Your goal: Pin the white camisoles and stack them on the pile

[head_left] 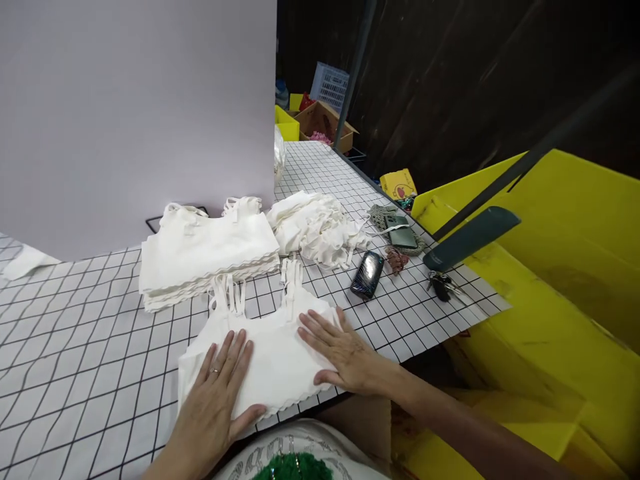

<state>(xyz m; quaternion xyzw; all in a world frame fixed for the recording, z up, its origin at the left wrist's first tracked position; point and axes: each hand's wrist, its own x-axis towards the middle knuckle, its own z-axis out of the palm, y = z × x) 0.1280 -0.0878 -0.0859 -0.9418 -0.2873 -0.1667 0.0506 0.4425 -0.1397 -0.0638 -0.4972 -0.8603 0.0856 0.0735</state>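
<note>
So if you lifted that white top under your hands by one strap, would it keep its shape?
Probably not. The white top lies flat and thin under both hands, left hand and right hand, so it likely droops limply. It looks light. The loose pile of tops beside it has crumpled, suggesting soft fabric that slides easily on the checked tabletop.

open gridded tabletop (75, 373) at left, folded stack (207, 257) ahead, phone (367, 274), keys (443, 285) at right

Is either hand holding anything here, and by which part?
Nothing is gripped. Left hand and right hand lie flat, palms down, on the white top.
</note>
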